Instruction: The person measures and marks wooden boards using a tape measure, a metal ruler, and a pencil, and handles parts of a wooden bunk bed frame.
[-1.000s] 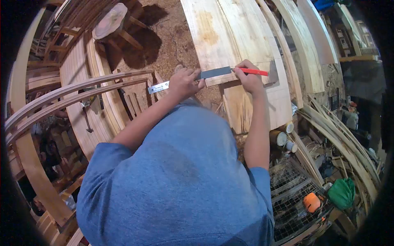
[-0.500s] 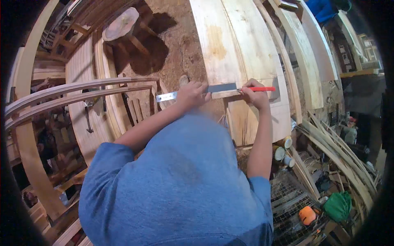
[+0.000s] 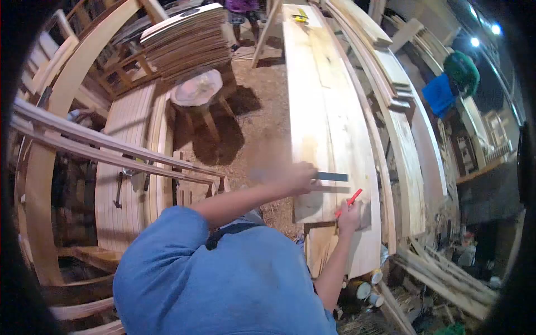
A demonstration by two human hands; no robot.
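Observation:
My left hand [image 3: 301, 177] is closed on a flat metal ruler [image 3: 333, 177], held over the near part of a long pale wooden board [image 3: 307, 84]. The ruler's dark end sticks out to the right of the fingers, and its other end is blurred. Over the board's near right side, my right hand [image 3: 350, 215] grips a red pencil [image 3: 355, 196], tilted up to the right. A shadow of the ruler falls on the wood just below it, apart from the blade.
A rough wooden stool [image 3: 196, 89] stands left of the board. Stacked thin boards [image 3: 187, 42] lie behind it. A yellow tape measure [image 3: 300, 18] rests at the board's far end. Another person [image 3: 243, 8] stands beyond. Long timbers [image 3: 407, 167] run along the right.
The ruler has come away from the board's near edge and moved forward with my left hand. My right hand has drawn back, its pencil turned from level to slanting up. The view has tilted up.

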